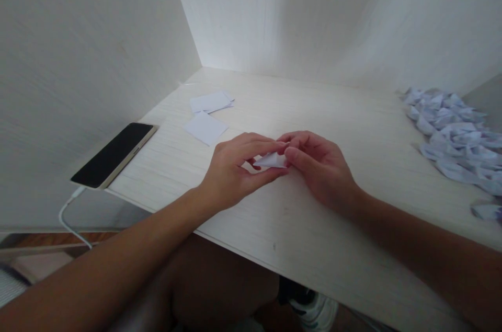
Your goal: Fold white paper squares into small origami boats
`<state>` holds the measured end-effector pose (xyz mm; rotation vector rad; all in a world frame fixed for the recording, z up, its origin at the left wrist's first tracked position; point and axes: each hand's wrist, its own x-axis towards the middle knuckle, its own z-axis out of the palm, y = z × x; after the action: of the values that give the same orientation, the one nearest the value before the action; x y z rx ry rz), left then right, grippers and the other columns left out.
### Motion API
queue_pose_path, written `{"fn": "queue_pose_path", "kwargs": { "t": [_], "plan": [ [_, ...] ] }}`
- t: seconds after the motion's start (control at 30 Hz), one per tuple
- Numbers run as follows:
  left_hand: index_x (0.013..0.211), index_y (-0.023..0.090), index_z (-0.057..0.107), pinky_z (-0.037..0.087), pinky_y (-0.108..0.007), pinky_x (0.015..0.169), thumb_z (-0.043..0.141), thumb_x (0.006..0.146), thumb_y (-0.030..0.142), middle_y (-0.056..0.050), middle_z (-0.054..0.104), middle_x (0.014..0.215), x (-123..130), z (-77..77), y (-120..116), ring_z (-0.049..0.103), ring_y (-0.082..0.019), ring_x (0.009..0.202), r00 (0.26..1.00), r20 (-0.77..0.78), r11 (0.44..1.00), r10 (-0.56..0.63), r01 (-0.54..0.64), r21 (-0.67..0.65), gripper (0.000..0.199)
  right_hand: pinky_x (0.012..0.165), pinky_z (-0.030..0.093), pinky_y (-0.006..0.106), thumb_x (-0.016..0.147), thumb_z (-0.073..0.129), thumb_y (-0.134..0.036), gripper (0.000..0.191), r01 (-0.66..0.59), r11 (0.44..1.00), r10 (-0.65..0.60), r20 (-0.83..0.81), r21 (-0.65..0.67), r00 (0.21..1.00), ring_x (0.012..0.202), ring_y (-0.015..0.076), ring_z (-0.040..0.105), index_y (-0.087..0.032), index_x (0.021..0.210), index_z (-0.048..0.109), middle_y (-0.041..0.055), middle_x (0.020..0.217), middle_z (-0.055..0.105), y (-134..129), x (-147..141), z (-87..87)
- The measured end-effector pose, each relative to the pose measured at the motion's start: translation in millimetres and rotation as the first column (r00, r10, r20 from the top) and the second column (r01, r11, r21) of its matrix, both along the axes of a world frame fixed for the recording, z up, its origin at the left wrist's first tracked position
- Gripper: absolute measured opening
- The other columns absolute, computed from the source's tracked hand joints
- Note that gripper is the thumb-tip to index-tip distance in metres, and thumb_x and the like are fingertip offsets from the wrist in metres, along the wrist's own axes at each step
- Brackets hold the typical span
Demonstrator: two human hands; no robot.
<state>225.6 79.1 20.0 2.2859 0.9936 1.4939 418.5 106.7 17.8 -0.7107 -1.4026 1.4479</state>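
A small folded piece of white paper is held between both hands over the middle of the white table. My left hand has its thumb below the paper and its fingers above, pinching it. At the paper's right end, my right hand grips with thumb and bent fingers, and its fingertips meet those of the left hand. Part of the paper is hidden by the fingertips.
White paper sheets lie behind my left hand. A black phone with a white cable rests at the left edge. Many folded white papers are heaped at the right. Pale walls stand behind and left.
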Motion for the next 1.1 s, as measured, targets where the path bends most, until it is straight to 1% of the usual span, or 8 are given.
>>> {"fn": "queue_pose_path", "kwargs": {
  "t": [0.1,0.2,0.27,0.33,0.53,0.67,0.9,1.1],
  "plan": [
    [0.110,0.019,0.078,0.061,-0.021,0.065,0.083,0.088,0.028,-0.008,0.082,0.105,0.1,-4.6,1.0,0.077,-0.016,0.089,0.999,-0.042,0.999,0.012,-0.011,0.039,0.023,0.088,0.058,0.037,0.083,0.085,-0.028,0.006,0.042,0.956,-0.089,0.153,0.290,0.984,0.107,0.0215,0.070,-0.026,0.082,0.080,0.0062,0.114,0.073,-5.2,1.4,-0.6],
    [0.111,0.013,0.078,0.061,-0.019,0.066,0.080,0.091,0.023,-0.011,0.082,0.106,1.3,-7.8,0.8,0.077,-0.015,0.086,0.994,-0.091,0.996,0.058,-0.052,0.075,0.022,0.107,0.054,0.044,0.084,0.085,-0.026,0.002,0.012,0.923,-0.110,0.235,0.386,0.966,0.122,0.0247,0.068,-0.028,0.085,0.083,0.0075,0.130,0.073,-7.2,3.3,-1.2],
    [0.110,0.012,0.078,0.061,-0.019,0.067,0.080,0.091,0.022,-0.011,0.082,0.106,2.2,-8.9,0.4,0.078,-0.015,0.086,0.992,-0.097,0.994,0.084,-0.077,0.076,0.022,0.112,0.052,0.045,0.085,0.084,-0.025,0.004,0.001,0.925,-0.106,0.256,0.381,0.961,0.126,0.0246,0.067,-0.029,0.086,0.085,0.0065,0.134,0.072,-6.6,3.9,-1.7],
    [0.108,0.014,0.079,0.062,-0.019,0.067,0.079,0.092,0.024,-0.010,0.083,0.105,3.0,-9.4,-0.1,0.078,-0.015,0.086,0.991,-0.089,0.993,0.097,-0.091,0.068,0.019,0.112,0.053,0.044,0.086,0.084,-0.025,0.006,-0.003,0.934,-0.092,0.247,0.358,0.965,0.126,0.0237,0.068,-0.031,0.088,0.085,0.0050,0.134,0.073,-5.3,3.9,-2.1],
    [0.105,0.016,0.079,0.061,-0.020,0.068,0.078,0.092,0.021,-0.008,0.083,0.100,4.9,-8.2,-2.4,0.078,-0.015,0.083,0.995,-0.060,0.994,0.084,-0.079,0.078,0.014,0.105,0.059,0.039,0.084,0.086,-0.023,0.011,-0.033,0.949,-0.029,0.191,0.314,0.981,0.111,0.0193,0.074,-0.034,0.087,0.085,0.0016,0.119,0.078,-2.8,3.0,-2.2],
    [0.104,0.016,0.080,0.060,-0.018,0.066,0.079,0.091,0.020,-0.008,0.083,0.099,6.1,-6.8,-4.4,0.078,-0.014,0.083,0.996,-0.044,0.996,0.080,-0.078,0.048,0.014,0.105,0.059,0.040,0.082,0.088,-0.023,0.012,-0.029,0.953,-0.029,0.185,0.303,0.982,0.111,0.0195,0.074,-0.034,0.085,0.085,0.0006,0.117,0.078,-2.3,2.7,-2.1],
    [0.105,0.015,0.080,0.059,-0.018,0.064,0.078,0.091,0.016,-0.008,0.083,0.098,5.4,-7.1,-6.8,0.077,-0.013,0.080,0.997,-0.042,0.998,0.067,-0.068,-0.011,0.015,0.102,0.060,0.039,0.082,0.088,-0.021,0.015,-0.046,0.939,-0.020,0.187,0.342,0.982,0.108,0.0183,0.074,-0.035,0.086,0.084,-0.0002,0.117,0.078,-2.5,2.3,-1.4],
    [0.105,0.019,0.081,0.060,-0.019,0.063,0.076,0.093,0.020,-0.006,0.083,0.099,6.1,-7.0,-7.5,0.077,-0.013,0.079,0.997,-0.038,0.997,0.069,-0.071,-0.038,0.013,0.094,0.059,0.038,0.082,0.088,-0.021,0.013,0.008,0.933,-0.064,0.145,0.360,0.987,0.105,0.0183,0.073,-0.031,0.085,0.081,0.0007,0.112,0.076,-4.3,1.8,-7.0]
  ]
}}
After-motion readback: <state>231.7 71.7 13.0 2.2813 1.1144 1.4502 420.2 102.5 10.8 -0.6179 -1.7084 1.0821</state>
